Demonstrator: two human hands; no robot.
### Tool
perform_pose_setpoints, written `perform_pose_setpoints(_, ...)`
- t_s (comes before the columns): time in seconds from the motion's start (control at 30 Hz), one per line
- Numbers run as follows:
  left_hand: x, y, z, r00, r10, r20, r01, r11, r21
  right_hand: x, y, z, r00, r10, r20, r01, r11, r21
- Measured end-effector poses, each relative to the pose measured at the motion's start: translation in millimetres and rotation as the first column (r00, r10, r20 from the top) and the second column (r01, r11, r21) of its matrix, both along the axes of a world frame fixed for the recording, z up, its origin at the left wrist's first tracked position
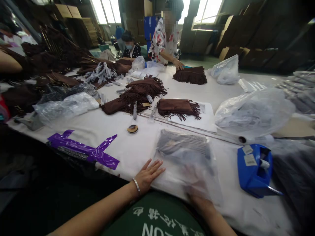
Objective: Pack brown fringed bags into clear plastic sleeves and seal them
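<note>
A clear plastic bag (pixel 187 157) lies flat before me, with a dark flat item inside; the plastic blurs its details. My left hand (pixel 149 172) rests palm down beside the bag's near left corner, fingers spread and holding nothing. At the bag's near end is my right hand (pixel 197 183), smeared by motion and pale as if seen through plastic. Whether it is inside, under or over the bag, I cannot tell. Beyond the bag, a brown fringed pouch (pixel 176 105) lies on a white sheet (pixel 206 114).
A blue tape dispenser (pixel 254 170) stands at right, near a puffed plastic bag (pixel 256 111). Purple tape (pixel 83 149) sticks to the left edge. A small round tin (pixel 132 128) and more brown fringed pouches (pixel 137 93) lie farther back. Across the table, a person's hand (pixel 178 64) touches another fringed pouch (pixel 190 75).
</note>
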State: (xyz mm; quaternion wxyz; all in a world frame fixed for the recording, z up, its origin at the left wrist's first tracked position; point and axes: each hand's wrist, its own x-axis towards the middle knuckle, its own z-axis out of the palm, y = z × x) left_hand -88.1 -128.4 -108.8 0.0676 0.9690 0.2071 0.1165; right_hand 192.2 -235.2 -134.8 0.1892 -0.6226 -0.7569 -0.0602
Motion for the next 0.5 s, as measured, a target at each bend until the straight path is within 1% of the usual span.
perform_pose_setpoints(0.07,-2.6,9.3,-3.4,0.998,-0.039,-0.041,0.037,0.998,-0.053,9.0,-46.7,-14.2,1.000,-0.009,0.015,0.010,0.999,-0.044)
perform_pose_setpoints(0.1,-3.5,14.4,-4.9,0.997,-0.055,-0.055,0.051,0.996,-0.080,13.6,-65.3,-16.5,1.000,-0.026,0.010,0.026,0.997,-0.069)
perform_pose_setpoints(0.13,-4.1,19.3,-6.0,0.995,-0.071,-0.064,0.064,0.992,-0.105,17.5,-79.5,-14.6,0.999,-0.041,-0.012,0.040,0.995,-0.096)
perform_pose_setpoints(0.17,-4.2,24.0,-6.4,0.994,-0.088,-0.071,0.079,0.989,-0.127,20.2,-88.5,-8.5,0.997,-0.045,-0.055,0.038,0.991,-0.128)
perform_pose_setpoints(0.2,-3.9,28.1,-6.2,0.992,-0.101,-0.077,0.089,0.985,-0.148,21.5,-92.2,1.5,0.992,-0.038,-0.119,0.018,0.986,-0.164)
perform_pose_setpoints(0.27,-2.5,34.4,-3.4,0.987,-0.140,-0.081,0.124,0.975,-0.183,21.9,-85.4,28.1,0.960,0.011,-0.280,-0.070,0.977,-0.200)
perform_pose_setpoints(0.33,-1.0,38.5,2.6,0.978,-0.190,-0.089,0.168,0.963,-0.210,24.3,-65.4,52.0,0.916,0.051,-0.398,-0.144,0.968,-0.207)
perform_pose_setpoints(0.37,-0.9,40.1,6.7,0.972,-0.218,-0.092,0.193,0.956,-0.223,28.5,-54.0,58.8,0.904,0.063,-0.423,-0.166,0.963,-0.213)
perform_pose_setpoints(0.4,-1.6,41.6,11.4,0.965,-0.245,-0.095,0.218,0.947,-0.236,35.6,-43.8,61.0,0.901,0.076,-0.428,-0.187,0.956,-0.225)
perform_pose_setpoints(0.43,-3.2,43.1,16.7,0.959,-0.267,-0.098,0.235,0.938,-0.254,45.6,-36.2,58.4,0.903,0.092,-0.419,-0.212,0.945,-0.250)
perform_pose_setpoints(0.5,-9.5,46.4,28.1,0.953,-0.285,-0.103,0.242,0.921,-0.305,72.2,-31.1,41.5,0.912,0.121,-0.392,-0.249,0.922,-0.297)
